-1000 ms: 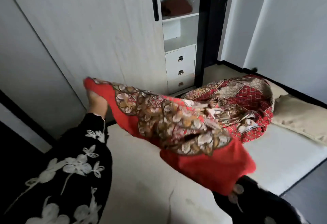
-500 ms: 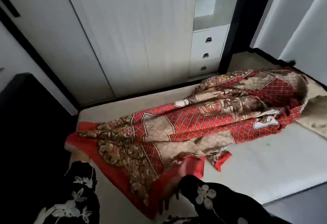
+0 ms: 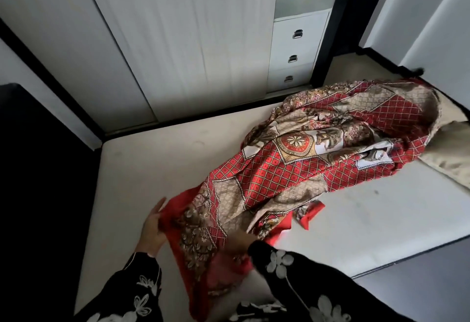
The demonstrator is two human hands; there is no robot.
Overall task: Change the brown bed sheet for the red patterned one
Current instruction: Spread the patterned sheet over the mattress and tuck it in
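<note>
Red patterned sheet [image 3: 292,169]: bunched in a long, rumpled band on the mattress [image 3: 152,169], running from the mattress's near left part to its far right end; not spread flat, with bare mattress showing on both sides of it.
Sheet's plain red border: at the near left end of the band, some of it trailing over the mattress's near edge.
Left hand [image 3: 152,227]: on the mattress against the red border, thumb raised clear of the cloth; the fingers go in under the fabric (so a real grip cannot be told).
Right hand [image 3: 237,241]: blurred, lying on the near end of the sheet just ahead of its black flowered sleeve [image 3: 279,263]; finger posture cannot be told.
Pillow [image 3: 452,153]: beige, at the mattress's far right end, touching the sheet's bundle.
Wardrobe [image 3: 178,41]: white doors just beyond the mattress's far side, with three drawers [image 3: 297,47].
Dark panel [image 3: 38,169]: against the mattress's left end.
</note>
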